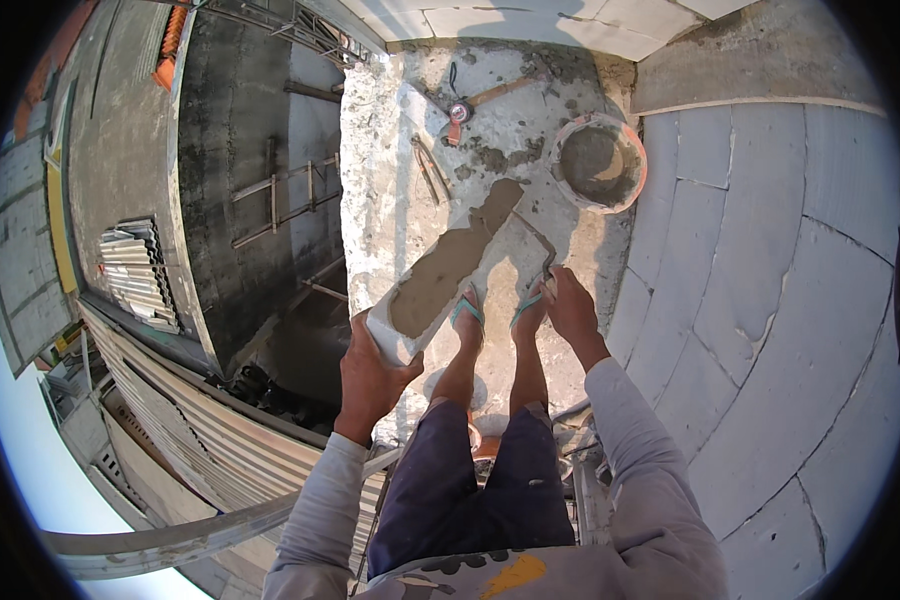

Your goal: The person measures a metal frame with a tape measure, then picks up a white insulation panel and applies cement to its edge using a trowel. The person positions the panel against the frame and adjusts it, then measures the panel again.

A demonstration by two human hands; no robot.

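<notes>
A long white lightweight concrete block [396, 346] slants away from me, grey wet mortar [435, 285] spread along its upper face. My left hand [372, 380] grips the near end of that block, thumb on one side and fingers on the other. In my right hand [573, 308] is a trowel [543, 243], its handle wrapped by closed fingers. The trowel's thin bent shank reaches toward the block's far end. Its blade is hard to make out against the mortar there.
A round bucket of mortar [600, 165] stands at the far right of the rough floor [580, 250]. Pliers-like tool [430, 170], red tape measure [459, 113] and a hammer [500, 92] lie farther off. White block walls [710, 250] rise at right; a drop with lower roofs lies left.
</notes>
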